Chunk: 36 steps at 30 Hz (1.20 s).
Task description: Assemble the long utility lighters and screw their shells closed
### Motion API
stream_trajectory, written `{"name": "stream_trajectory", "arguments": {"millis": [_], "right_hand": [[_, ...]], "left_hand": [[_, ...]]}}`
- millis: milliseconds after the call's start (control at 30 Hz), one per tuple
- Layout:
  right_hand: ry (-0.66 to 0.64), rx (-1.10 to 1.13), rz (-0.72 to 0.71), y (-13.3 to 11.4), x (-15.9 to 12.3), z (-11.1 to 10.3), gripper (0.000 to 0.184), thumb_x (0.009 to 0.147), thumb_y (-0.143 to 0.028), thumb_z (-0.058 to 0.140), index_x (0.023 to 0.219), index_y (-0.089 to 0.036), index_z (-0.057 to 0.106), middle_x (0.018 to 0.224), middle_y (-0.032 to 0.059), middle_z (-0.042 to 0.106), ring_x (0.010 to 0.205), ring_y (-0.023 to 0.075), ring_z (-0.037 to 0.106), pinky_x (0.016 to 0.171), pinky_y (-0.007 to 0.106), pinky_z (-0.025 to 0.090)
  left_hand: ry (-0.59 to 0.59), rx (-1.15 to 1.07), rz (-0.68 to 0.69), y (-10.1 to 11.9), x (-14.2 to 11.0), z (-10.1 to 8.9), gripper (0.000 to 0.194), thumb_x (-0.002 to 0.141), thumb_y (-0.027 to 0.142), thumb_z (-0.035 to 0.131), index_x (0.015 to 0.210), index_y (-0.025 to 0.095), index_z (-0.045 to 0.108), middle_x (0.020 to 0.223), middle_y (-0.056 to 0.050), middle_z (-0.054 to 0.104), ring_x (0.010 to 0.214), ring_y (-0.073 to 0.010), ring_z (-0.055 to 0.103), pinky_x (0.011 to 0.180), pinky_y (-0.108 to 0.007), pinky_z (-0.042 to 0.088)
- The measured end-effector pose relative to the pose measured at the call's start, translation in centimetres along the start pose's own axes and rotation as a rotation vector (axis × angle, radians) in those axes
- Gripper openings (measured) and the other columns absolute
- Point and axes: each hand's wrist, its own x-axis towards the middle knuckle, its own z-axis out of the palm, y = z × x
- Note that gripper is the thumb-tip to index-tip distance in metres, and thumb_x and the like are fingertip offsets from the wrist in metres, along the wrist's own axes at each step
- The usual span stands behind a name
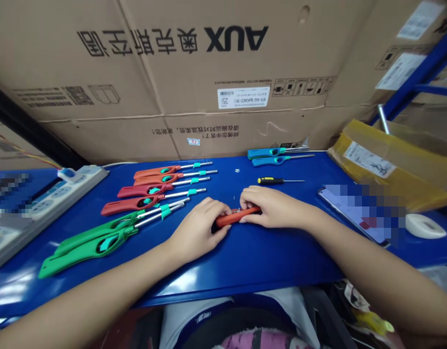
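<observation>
Between my hands, just above the blue tabletop (245, 271), is a red lighter handle (232, 219). My left hand (199, 225) pinches its left end between thumb and fingers. The right end is held by my right hand (263, 206), its fingers curled around it. Fingers cover much of the handle, and no metal tube shows on it. Beyond my right hand lies a yellow-and-black screwdriver (270, 181) pointing right. A few tiny screws (237, 170) sit to its left. Left of my hands are red lighters (139, 203), orange lighters (158, 170) and green lighters (88, 245) in a row.
Two blue lighters (269, 159) lie at the back, near a large cardboard box (194, 102). On the right are a phone (348, 213), a yellow-taped package (401, 169) and a white mouse-shaped item (425, 226). A white power strip (45, 208) runs along the left.
</observation>
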Motion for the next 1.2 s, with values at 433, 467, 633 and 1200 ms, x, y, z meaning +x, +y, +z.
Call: {"name": "stream_trajectory", "arguments": {"millis": [433,467,633,1200], "right_hand": [[-0.078,0.019,-0.041,-0.7,-0.7,-1.9,0.008,0.093,-0.022,0.062,0.096,-0.019,0.069,0.097,0.0048,0.068,0.089,0.0188,0.062,0.079,0.031,0.045],[-0.099,0.023,-0.032,-0.6,-0.8,-2.0,0.009,0.091,-0.021,0.063,0.098,-0.019,0.069,0.098,0.0049,0.068,0.09,0.0188,0.062,0.08,0.031,0.045],[-0.134,0.048,0.021,0.1,-0.7,-2.0,0.013,0.087,-0.014,0.065,0.099,-0.018,0.068,0.102,0.0047,0.066,0.091,0.0178,0.062,0.08,0.029,0.046],[-0.172,0.025,-0.093,0.1,-0.6,-1.5,0.015,0.092,-0.015,0.061,0.103,-0.019,0.071,0.104,0.0066,0.066,0.097,0.0203,0.062,0.085,0.032,0.047]], "left_hand": [[-0.15,0.007,0.104,0.2,0.0,-0.4,0.013,0.096,0.029,0.061,0.103,0.02,0.066,0.1,-0.003,0.068,0.094,-0.0202,0.058,0.086,-0.035,0.044],[-0.154,0.007,0.113,0.2,-0.1,-0.4,0.013,0.096,0.029,0.061,0.105,0.02,0.066,0.101,-0.003,0.068,0.094,-0.02,0.058,0.086,-0.035,0.044],[-0.169,0.026,0.166,0.3,-0.2,-0.6,0.012,0.099,0.024,0.057,0.107,0.021,0.065,0.103,-0.003,0.068,0.096,-0.0188,0.061,0.086,-0.034,0.045],[-0.121,-0.003,0.214,0.0,-0.2,-0.2,0.016,0.103,0.021,0.051,0.108,0.018,0.065,0.104,-0.006,0.071,0.097,-0.0186,0.064,0.089,-0.033,0.052]]}}
